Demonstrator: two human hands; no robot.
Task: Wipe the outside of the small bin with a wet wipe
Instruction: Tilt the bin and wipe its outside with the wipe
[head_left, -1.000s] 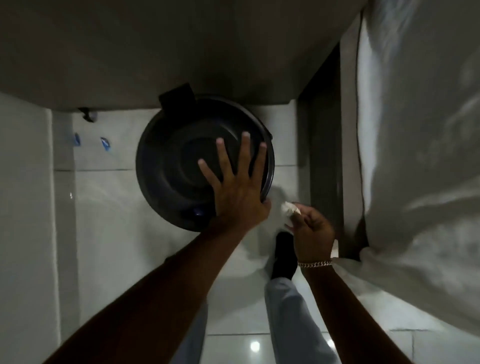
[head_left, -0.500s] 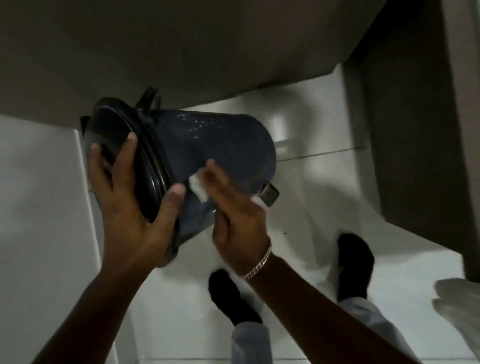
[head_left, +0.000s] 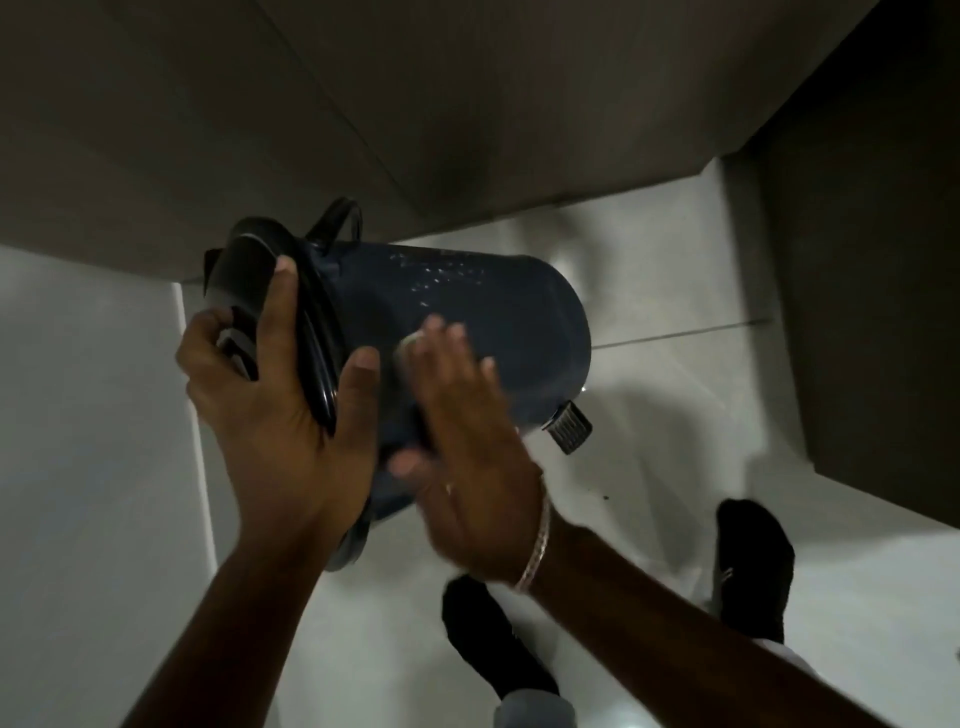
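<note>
White glossy floor tiles (head_left: 675, 291) with a dim brown wall (head_left: 415, 104) up top, so a pretty cramped corner.

Compared to half a second back, the right hand has flattened out: before it was pinching the wipe at its fingertips, now the palm is spread over the side of the bin and the wipe is mostly covered. The bin itself hasn't really shifted, same tilt.

Going left to right: the left hand (head_left: 275, 410) is clamped around the lid end, fingers curled over the black shiny lid (head_left: 254, 280) and thumb hooked onto the rim. The small bin (head_left: 498, 312) is held up off the floor, lying on its side with the lid pointing left and the base right. Body is a dark blue rounded cylinder, smooth plastic by the look of it, with little specks catching light on the upper side. The right hand (head_left: 467, 457) lies flat against the bin wall, fingers extended and together; a pale sliver near the fingertips is probably the wet wipe (head_left: 408, 344), but it's blurry. Silver chain bracelet (head_left: 537, 545) on that wrist. A ribbed metal pedal (head_left: 569, 428) sticks out by the base. Black socks (head_left: 753, 561) on the tiles below.
</note>
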